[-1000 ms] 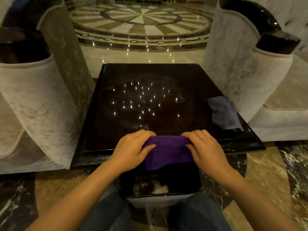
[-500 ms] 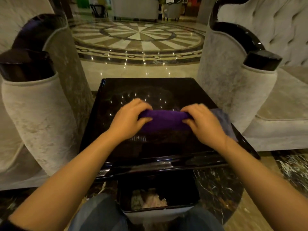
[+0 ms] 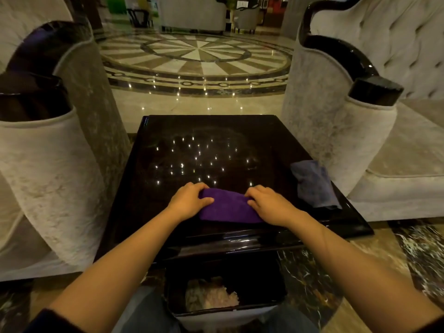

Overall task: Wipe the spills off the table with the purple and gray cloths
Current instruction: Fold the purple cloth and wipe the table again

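A purple cloth [image 3: 227, 207] lies folded on the near part of the glossy black table [image 3: 168, 145]. My left hand [image 3: 188, 200] presses its left end, fingers curled over the far edge. At the cloth's right end my right hand [image 3: 270, 204] holds it the same way. A gray cloth [image 3: 312, 185] lies crumpled by the table's right edge, apart from both hands. Faint smear marks and light reflections show on the tabletop beyond the purple cloth.
Pale velvet armchairs with black trim flank the table: one arm at left [image 3: 48, 164], one at right [image 3: 341, 131]. A black bin [image 3: 225, 287] holding crumpled paper stands on the floor below the table's near edge, between my knees. Polished patterned floor lies beyond.
Both hands pushed the purple cloth from the near edge out to mid-table, then drew it back toward me. The gray cloth has not moved.
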### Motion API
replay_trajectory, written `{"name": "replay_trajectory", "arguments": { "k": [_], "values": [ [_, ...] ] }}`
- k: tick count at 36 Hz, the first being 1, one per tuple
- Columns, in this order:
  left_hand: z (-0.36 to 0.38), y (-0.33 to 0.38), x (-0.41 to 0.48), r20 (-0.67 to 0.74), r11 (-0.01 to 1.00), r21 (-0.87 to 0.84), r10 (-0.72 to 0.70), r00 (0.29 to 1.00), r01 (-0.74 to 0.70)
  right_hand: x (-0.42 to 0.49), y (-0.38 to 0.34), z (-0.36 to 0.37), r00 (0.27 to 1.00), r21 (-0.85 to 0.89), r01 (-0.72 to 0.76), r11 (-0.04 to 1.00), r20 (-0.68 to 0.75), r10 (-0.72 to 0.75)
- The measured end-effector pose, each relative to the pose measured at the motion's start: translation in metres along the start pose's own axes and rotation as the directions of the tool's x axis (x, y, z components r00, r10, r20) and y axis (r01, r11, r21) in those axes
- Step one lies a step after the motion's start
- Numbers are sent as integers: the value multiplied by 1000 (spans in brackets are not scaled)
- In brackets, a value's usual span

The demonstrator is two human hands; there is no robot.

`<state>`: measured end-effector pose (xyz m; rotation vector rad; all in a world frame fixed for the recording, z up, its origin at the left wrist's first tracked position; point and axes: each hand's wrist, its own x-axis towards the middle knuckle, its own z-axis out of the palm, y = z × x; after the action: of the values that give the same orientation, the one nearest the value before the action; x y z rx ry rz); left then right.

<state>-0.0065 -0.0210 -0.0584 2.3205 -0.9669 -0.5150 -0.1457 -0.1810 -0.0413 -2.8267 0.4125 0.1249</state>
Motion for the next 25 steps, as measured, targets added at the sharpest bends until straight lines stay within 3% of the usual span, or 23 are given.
{"name": "replay_trajectory", "arguments": {
  "k": [5, 8, 14, 19, 25],
  "values": [
    [4, -4, -1, -71, 996, 81, -27, 997, 33, 5, 6, -4, 997, 57, 58, 997, 44, -61],
    [5, -6, -3, -93, 979, 206, 26, 995, -7, 7, 2, -9, 972, 137, 133, 982, 174, -156],
    [-4, -28, -5, -141, 951, 309, 37, 989, 8, 20, -11, -4, 915, -76, 262, 962, 338, -222],
    [-19, -53, 4, -143, 890, 451, 3, 990, 63, 19, -9, -2, 937, -104, 292, 951, 229, -263],
    [-23, -64, 16, -165, 906, 402, -72, 984, 134, 16, -14, 6, 965, -120, 256, 959, -21, -261]
  ]
}}
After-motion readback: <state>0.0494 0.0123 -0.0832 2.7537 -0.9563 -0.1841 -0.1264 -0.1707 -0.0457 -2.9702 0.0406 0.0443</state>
